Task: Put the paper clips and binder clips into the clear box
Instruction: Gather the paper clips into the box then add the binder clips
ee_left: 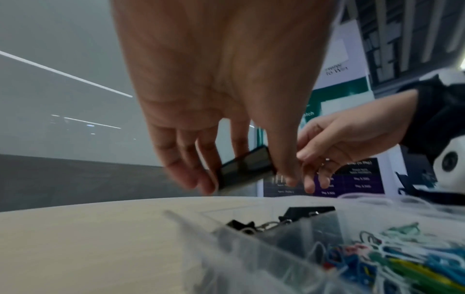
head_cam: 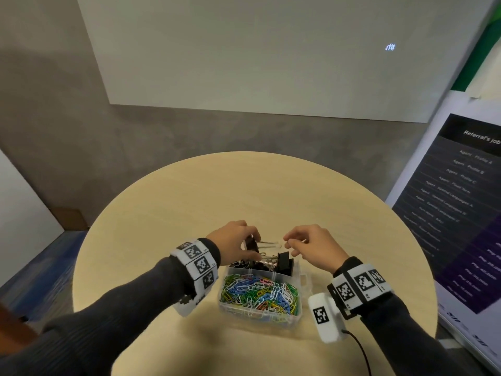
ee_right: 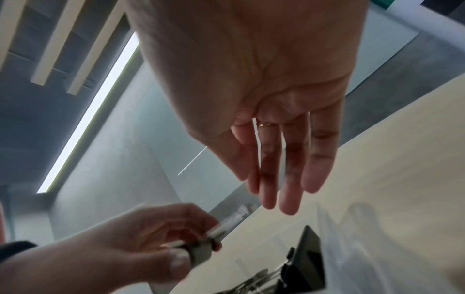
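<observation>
A clear box (head_cam: 260, 313) sits on the table in front of me. Its near compartment is full of coloured paper clips (head_cam: 260, 291), and black binder clips (head_cam: 285, 263) lie in the far compartments. My left hand (head_cam: 254, 246) pinches a black binder clip (ee_left: 244, 169) between thumb and fingers, just above the box's far left corner. The clip's silver wire handles (head_cam: 268, 243) point right. My right hand (head_cam: 289, 241) hovers at the tips of those handles; in the right wrist view its fingers (ee_right: 289, 179) are straight and hold nothing.
The round wooden table (head_cam: 244, 191) has bare surface beyond the box. A white wrist camera unit (head_cam: 324, 316) with a black cable hangs close to the box's right side. A dark poster board (head_cam: 461, 213) stands past the table's right edge.
</observation>
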`<state>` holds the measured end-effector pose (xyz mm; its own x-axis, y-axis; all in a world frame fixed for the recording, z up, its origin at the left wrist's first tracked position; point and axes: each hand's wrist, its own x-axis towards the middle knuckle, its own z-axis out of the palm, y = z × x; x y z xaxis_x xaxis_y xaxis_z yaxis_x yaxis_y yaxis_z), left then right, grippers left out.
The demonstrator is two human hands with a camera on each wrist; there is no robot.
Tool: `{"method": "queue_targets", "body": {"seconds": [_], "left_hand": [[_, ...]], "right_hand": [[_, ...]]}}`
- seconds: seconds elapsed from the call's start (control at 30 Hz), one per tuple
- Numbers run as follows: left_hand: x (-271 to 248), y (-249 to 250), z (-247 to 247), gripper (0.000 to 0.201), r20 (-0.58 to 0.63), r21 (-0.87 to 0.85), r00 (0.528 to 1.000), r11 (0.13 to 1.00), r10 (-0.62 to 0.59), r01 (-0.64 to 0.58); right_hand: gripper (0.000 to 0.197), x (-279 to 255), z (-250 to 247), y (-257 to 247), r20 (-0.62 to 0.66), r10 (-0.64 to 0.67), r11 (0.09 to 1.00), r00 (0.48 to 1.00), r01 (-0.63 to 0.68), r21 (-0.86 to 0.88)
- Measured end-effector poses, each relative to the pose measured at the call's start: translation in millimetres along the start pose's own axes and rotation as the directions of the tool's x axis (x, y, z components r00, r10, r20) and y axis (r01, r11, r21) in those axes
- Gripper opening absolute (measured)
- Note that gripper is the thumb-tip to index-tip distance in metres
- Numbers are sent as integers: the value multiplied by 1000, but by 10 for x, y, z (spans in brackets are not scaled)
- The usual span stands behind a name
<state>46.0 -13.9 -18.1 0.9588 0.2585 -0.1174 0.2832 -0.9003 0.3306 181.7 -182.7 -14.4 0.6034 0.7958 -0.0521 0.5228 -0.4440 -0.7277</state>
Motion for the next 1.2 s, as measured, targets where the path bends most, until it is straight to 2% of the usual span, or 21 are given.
{"method": "queue_targets", "body": {"seconds": [0.07,0.13,0.23,0.3,0.43,0.5,0.6,0.77,0.93,1.1,1.2], "left_hand": [[33,61,45,51,72,113,997,993,-23,15],[43,94,63,51,61,147,998,989,-14,5],[46,96,47,50,12,95,1000,995,-19,18],[43,94,23,48,25,72,999,997,-34,32],[21,148,30,31,40,3,999,1000,24,-24],[16,163,49,29,37,-25,998,998,50,-49],[21,184,65,31,58,47,996,996,66,-69],[29,280,48,28,93,262,995,963,32,-55],[-7,325,71,28,75,416,996,907,38,-66],[-34,307,115,26,107,452,991,884,78,-118],[-41,276,119,27,130,449,988,884,84,-135]], "right_hand": [[15,-46,-6,24,-13,-9,1000,1000,9,-3],[15,-89,-22,44,-33,-25,1000,999,25,-1],[13,-131,-50,61,-55,-47,999,997,46,-15],[12,-144,-47,57,-44,-56,997,997,54,-53],[18,-179,-4,17,35,-85,985,996,89,-145],[19,-188,17,7,85,-74,977,994,89,-195],[23,-203,41,16,158,-48,952,986,94,-292],[33,-210,62,24,278,-91,888,956,205,-412],[38,-206,108,37,376,-23,838,926,223,-499],[42,-239,118,12,390,6,760,921,249,-601],[42,-274,171,-25,354,-8,720,935,251,-647]]}}
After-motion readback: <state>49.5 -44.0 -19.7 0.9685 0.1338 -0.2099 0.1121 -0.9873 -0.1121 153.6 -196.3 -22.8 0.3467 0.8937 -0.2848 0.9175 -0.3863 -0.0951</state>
